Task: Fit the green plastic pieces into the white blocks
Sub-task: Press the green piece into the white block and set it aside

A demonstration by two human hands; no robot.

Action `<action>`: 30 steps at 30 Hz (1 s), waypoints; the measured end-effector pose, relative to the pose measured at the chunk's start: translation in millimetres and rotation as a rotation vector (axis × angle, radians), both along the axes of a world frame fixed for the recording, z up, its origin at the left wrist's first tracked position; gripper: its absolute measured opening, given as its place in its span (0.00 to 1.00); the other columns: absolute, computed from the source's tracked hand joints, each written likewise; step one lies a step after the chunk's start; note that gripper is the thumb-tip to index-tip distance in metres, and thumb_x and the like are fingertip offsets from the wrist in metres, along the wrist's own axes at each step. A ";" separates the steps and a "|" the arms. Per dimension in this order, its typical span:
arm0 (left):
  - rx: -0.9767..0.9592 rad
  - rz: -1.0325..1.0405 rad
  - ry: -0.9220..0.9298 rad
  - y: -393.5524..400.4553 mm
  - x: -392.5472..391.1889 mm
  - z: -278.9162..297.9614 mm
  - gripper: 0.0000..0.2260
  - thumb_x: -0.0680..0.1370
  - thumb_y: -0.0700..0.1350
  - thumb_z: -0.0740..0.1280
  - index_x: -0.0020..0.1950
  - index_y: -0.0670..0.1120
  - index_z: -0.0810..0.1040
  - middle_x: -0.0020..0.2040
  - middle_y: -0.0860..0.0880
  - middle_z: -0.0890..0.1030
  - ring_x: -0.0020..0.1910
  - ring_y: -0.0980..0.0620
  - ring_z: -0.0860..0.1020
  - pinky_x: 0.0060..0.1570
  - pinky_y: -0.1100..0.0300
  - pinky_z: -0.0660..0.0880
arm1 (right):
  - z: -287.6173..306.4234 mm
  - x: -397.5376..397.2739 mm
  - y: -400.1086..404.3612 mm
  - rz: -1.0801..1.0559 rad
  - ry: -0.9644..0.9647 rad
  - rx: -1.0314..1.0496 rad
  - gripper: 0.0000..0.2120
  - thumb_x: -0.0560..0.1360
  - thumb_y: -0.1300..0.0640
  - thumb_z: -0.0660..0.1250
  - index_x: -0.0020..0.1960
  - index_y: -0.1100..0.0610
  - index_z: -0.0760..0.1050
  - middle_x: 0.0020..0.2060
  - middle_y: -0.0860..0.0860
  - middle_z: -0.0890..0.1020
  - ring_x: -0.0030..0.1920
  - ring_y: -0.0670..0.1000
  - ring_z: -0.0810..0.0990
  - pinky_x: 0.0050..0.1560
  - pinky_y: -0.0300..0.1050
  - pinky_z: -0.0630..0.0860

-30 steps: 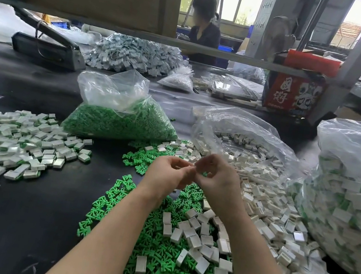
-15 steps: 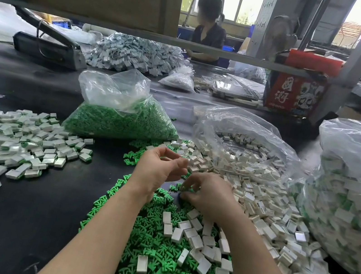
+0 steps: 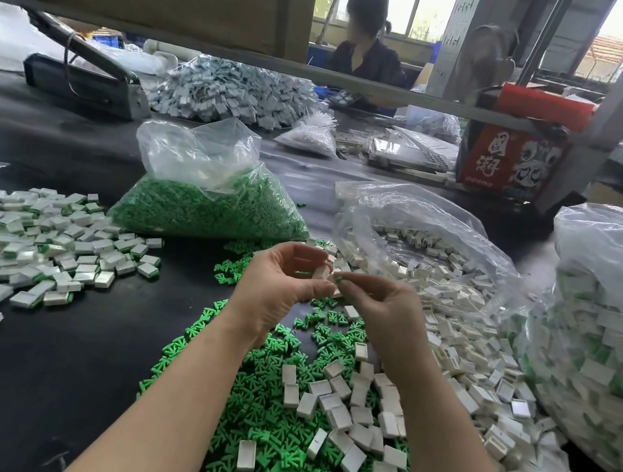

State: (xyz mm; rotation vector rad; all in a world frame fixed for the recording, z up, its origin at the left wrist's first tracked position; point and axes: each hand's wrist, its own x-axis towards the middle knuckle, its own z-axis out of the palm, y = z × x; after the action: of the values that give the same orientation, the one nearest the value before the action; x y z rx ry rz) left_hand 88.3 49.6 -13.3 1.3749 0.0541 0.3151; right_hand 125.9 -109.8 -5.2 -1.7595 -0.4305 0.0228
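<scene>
Both hands raised since before: left hand one white block, right hand one green piece.

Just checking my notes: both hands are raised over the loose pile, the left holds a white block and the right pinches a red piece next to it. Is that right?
Not quite. In the head view the right hand pinches a green piece, not a red one. The rest stands: both hands are raised over the loose pile, and the left hand holds a white block.

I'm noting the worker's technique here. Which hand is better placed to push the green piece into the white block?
The right hand, probably: it pinches the green piece at its fingertips, right beside the white block that the left hand holds.
</scene>
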 end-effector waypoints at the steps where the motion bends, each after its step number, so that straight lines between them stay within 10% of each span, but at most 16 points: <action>1: -0.004 -0.006 -0.007 -0.3 -0.1 0.2 0.18 0.59 0.41 0.79 0.48 0.46 0.84 0.46 0.46 0.86 0.46 0.51 0.84 0.44 0.63 0.79 | 2.2 -0.8 -1.0 0.009 0.020 0.092 0.07 0.73 0.65 0.71 0.50 0.62 0.83 0.41 0.55 0.86 0.41 0.52 0.85 0.44 0.43 0.81; 6: -0.070 -0.035 -0.031 -3.0 -2.1 2.5 0.11 0.66 0.44 0.76 0.47 0.46 0.85 0.45 0.46 0.86 0.41 0.54 0.83 0.38 0.66 0.77 | 8.4 -3.3 -2.4 0.046 0.118 0.322 0.08 0.72 0.64 0.72 0.49 0.65 0.82 0.37 0.55 0.84 0.30 0.43 0.78 0.32 0.36 0.73; 15: -0.286 -0.032 0.054 -3.1 -3.9 4.9 0.19 0.68 0.47 0.74 0.57 0.40 0.80 0.42 0.44 0.86 0.35 0.53 0.83 0.35 0.63 0.79 | 8.3 -2.2 -5.0 0.118 0.237 0.427 0.06 0.71 0.61 0.70 0.48 0.60 0.81 0.40 0.58 0.85 0.37 0.51 0.77 0.40 0.44 0.74; 30: -0.623 -0.188 0.024 4.5 -0.7 1.5 0.10 0.76 0.31 0.64 0.56 0.35 0.79 0.55 0.35 0.83 0.50 0.45 0.84 0.41 0.63 0.81 | 12.5 -6.1 -1.0 0.120 0.182 0.437 0.08 0.75 0.68 0.67 0.51 0.62 0.82 0.37 0.56 0.80 0.32 0.47 0.69 0.35 0.38 0.67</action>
State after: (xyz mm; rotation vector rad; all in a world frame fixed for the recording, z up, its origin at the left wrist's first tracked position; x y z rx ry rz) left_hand 87.6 54.1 -11.8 0.7575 0.0381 0.1063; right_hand 119.8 -110.8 7.3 -1.2877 -0.3747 0.1610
